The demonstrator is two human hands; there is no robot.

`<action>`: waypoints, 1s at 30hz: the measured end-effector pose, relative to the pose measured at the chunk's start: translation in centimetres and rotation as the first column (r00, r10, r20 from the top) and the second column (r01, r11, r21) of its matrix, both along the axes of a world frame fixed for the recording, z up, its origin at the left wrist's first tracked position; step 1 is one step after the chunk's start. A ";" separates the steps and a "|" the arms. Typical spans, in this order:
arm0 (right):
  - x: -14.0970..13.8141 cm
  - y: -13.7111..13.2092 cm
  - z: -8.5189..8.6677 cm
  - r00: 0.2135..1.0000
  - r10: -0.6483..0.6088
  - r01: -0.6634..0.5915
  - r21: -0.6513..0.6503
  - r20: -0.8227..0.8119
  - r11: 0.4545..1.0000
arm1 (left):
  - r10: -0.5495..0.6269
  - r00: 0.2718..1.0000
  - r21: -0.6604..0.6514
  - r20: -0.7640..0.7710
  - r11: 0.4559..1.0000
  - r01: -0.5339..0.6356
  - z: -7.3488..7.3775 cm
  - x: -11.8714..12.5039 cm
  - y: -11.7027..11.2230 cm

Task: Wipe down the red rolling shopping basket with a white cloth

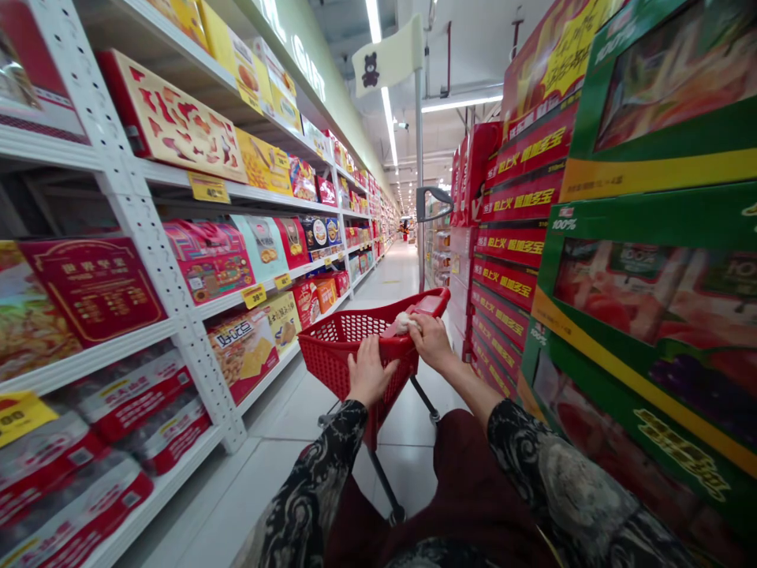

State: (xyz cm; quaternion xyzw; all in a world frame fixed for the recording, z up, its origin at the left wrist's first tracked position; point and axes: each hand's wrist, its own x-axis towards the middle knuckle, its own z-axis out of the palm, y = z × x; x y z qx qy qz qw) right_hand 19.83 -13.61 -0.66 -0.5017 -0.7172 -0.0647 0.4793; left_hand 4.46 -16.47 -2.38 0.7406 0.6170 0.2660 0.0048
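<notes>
Cart (333, 353) bears a splayed, open left hand (371, 371); right hand (431, 341) pinches a white wad (404, 322). Veering right could clip stacked cartons (509, 241).

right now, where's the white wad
In the head view, the white wad is just right of centre, by the right hand, at the near edge of the red cart.

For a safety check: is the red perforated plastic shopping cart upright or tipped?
The cart is upright: its basket opens upward above grey metal legs and wheels on white floor tiles.
</notes>
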 end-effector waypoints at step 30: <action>-0.1 -1.9 1.5 0.953 -0.146 0.158 -0.023 0.265 0.987 | -0.044 0.997 -0.143 0.061 0.988 0.053 -0.3 -0.9 1.3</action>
